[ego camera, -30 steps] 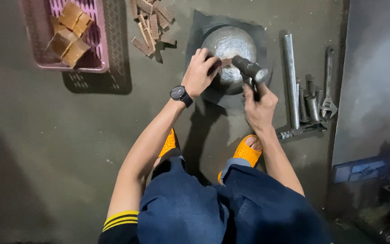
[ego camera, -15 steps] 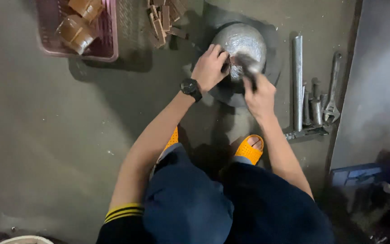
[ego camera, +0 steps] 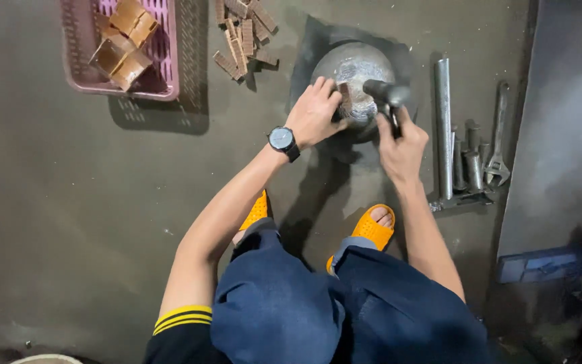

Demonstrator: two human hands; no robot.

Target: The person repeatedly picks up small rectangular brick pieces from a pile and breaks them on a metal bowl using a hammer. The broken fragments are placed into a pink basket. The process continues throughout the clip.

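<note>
A rounded grey metal block (ego camera: 357, 67) sits on a dark mat (ego camera: 308, 47) on the floor in front of me. My left hand (ego camera: 314, 113), with a black watch on the wrist, pinches a small brown ridged piece (ego camera: 345, 98) against the block's top. My right hand (ego camera: 402, 145) grips the handle of a hammer (ego camera: 385, 91), whose dark head hangs just right of the piece, over the block.
A pink basket (ego camera: 85, 67) with brown pieces stands at the upper left. Several loose ridged strips (ego camera: 244, 30) lie beside the mat. Metal pipes (ego camera: 443, 125), short cylinders and a wrench (ego camera: 500, 135) lie at right. A grey panel (ego camera: 560, 121) borders the right side.
The hammer head has come up off the block after dipping onto it half a second ago. My left hand stays on the piece. The view has shifted slightly.
</note>
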